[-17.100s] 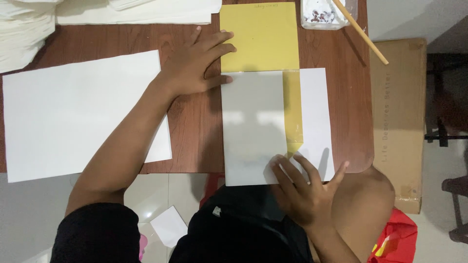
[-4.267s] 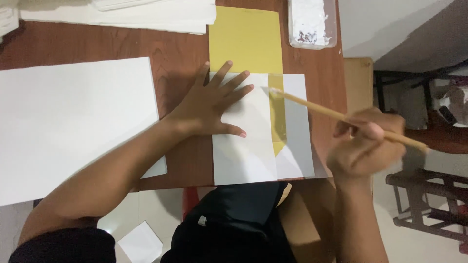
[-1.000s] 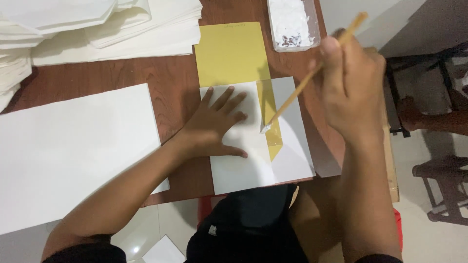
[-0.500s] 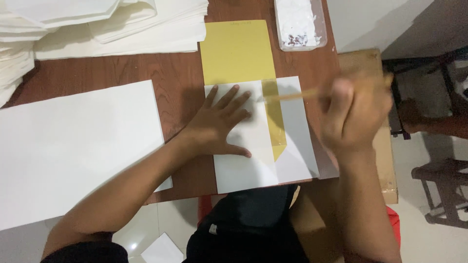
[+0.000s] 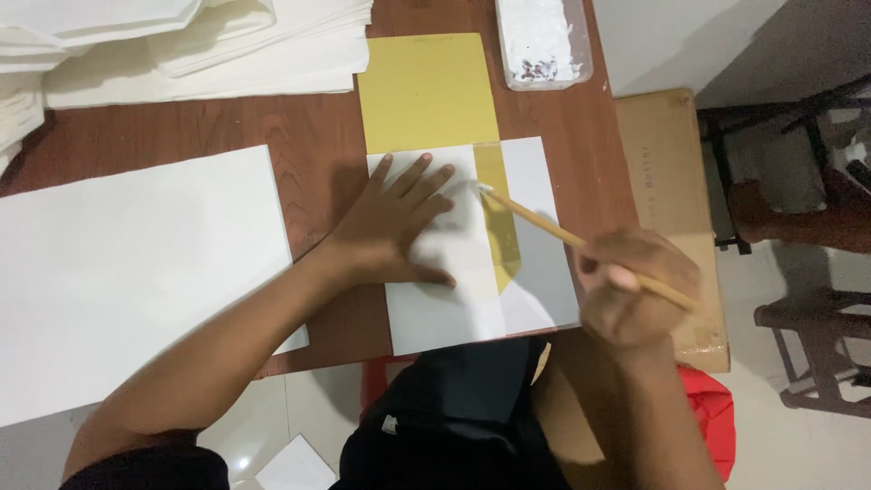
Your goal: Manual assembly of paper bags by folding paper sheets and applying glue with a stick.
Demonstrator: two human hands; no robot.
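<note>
Lower now, the right hand [image 5: 635,286] grips a stick [image 5: 581,243], tip on the yellow strip [image 5: 497,218]; beside it, the left hand [image 5: 390,227] lies open, pressing white paper [image 5: 445,308].

yellow card [image 5: 426,91] | white sheet [image 5: 445,290] | tan stick [image 5: 581,243] | reddish-brown wood-grain table [image 5: 318,154]
</note>
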